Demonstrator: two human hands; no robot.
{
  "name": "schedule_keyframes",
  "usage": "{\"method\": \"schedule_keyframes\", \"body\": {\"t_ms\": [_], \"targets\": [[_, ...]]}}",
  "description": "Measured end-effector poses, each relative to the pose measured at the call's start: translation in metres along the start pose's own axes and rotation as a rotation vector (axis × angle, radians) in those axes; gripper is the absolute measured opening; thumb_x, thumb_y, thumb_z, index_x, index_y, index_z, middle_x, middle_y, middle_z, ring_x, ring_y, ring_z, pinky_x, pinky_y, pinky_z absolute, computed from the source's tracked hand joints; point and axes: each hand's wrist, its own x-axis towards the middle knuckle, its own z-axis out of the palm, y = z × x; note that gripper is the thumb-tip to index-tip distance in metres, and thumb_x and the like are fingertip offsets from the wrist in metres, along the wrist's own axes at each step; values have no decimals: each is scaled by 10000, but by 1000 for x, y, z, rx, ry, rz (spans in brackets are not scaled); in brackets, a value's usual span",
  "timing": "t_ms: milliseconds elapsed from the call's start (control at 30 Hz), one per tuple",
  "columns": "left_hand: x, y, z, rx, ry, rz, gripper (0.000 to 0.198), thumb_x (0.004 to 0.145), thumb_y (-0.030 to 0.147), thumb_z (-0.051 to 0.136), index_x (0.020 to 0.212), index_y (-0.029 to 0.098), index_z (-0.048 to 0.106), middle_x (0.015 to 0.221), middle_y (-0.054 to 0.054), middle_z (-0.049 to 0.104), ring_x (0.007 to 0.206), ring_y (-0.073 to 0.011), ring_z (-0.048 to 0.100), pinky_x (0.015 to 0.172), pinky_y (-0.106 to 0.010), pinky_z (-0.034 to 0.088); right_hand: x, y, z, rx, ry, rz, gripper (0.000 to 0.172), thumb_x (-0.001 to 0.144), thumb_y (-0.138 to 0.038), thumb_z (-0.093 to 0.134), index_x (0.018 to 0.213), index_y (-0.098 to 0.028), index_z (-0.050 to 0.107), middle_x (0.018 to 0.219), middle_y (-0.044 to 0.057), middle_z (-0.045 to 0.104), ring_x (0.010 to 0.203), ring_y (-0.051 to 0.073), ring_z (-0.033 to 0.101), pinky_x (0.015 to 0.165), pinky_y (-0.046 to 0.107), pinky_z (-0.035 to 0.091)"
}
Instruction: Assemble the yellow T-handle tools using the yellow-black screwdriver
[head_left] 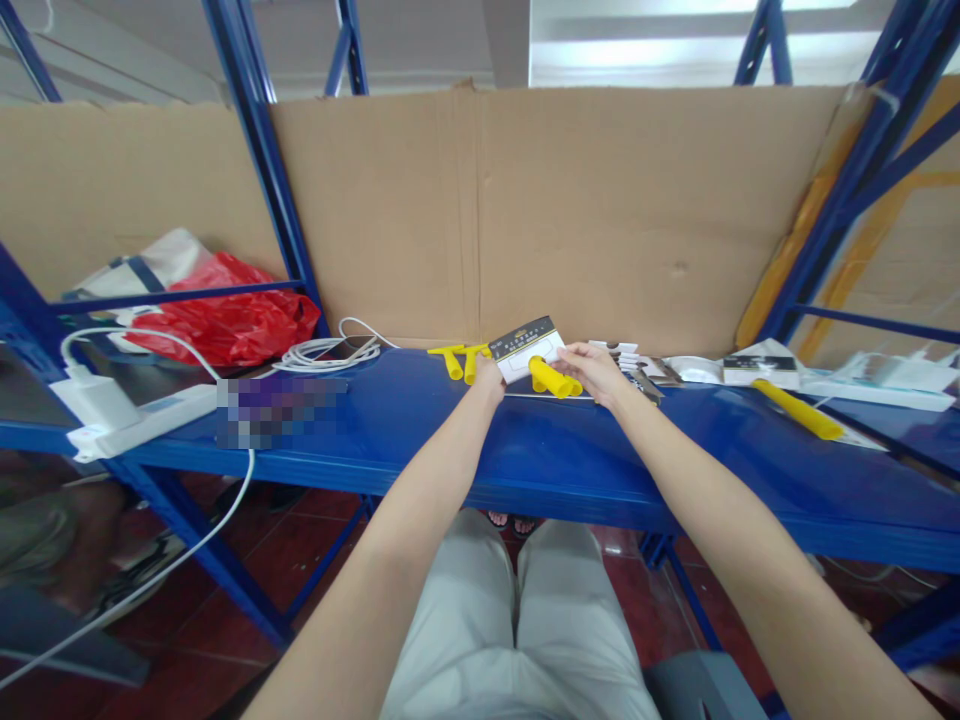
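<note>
My left hand (pixel 490 376) is closed on the left edge of a white packaging card (pixel 525 350) with a black printed band, held tilted above the blue shelf. At the card's right edge, the thumb and fingers of my right hand (pixel 594 370) are pinched together. A yellow tube-shaped piece (pixel 552 378) sticks out at the card's lower right; whether it is fixed to the card I cannot tell. Just left of my left hand lie yellow T-shaped pieces (pixel 452 362), partly hidden by the hand and card.
The blue shelf (pixel 420 430) is backed by cardboard (pixel 585 200). Right of my hands lie printed cards (pixel 624 352), a boxed stack (pixel 761 370) and a yellow tube (pixel 799 408). Leftward are a coiled white cable (pixel 322 355), red bag (pixel 232 310) and power strip (pixel 150 420).
</note>
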Motion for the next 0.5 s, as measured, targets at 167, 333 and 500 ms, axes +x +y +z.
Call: {"method": "schedule_keyframes", "body": {"t_ms": [167,333,500], "targets": [[-14,5,1,68,-120,-28,81,785,163,607,847,202,642,739,-25,706,717,-182,695,620,-276,542,2,3,1,6,37,-4,200,699,-179,815,650,-179,620,652,5,687,611,107,668,752,243,561],[-22,4,0,113,-168,-13,79,743,114,594,740,176,644,644,-15,691,716,-197,702,625,-280,548,3,6,1,11,53,-4,208,716,-153,797,647,-188,603,651,3,683,632,122,678,777,269,572],[-22,6,1,160,-163,-88,31,730,188,633,705,172,640,680,-38,707,734,-213,707,674,-308,544,4,6,1,32,88,-10,222,734,-147,781,643,-193,583,623,-5,667,636,127,683,776,271,575]]}}
